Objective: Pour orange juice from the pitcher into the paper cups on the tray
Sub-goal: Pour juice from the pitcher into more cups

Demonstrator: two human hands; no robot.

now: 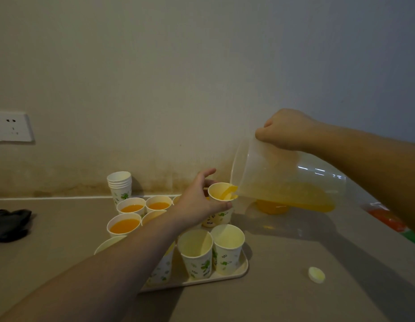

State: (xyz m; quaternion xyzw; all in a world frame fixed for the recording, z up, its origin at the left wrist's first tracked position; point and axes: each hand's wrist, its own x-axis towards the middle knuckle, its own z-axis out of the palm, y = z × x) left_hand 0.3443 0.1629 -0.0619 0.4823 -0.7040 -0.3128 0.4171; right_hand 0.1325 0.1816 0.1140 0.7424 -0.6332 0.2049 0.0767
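The right hand [286, 130] grips the tilted clear plastic pitcher [283, 177], its juice [292, 196] running into a round paper cup [221, 201] which the left hand [198, 201] holds above the tray [236, 271], on a smooth grey table [294, 263] by a stained wall [155, 89].

the left forearm [123, 256] covers several cups [155, 213] in the middle of the tray [239, 273]. the pitcher [283, 180] handle is lost inside the right hand [286, 130]. an orange packet [387, 220] runs off the picture's right edge.
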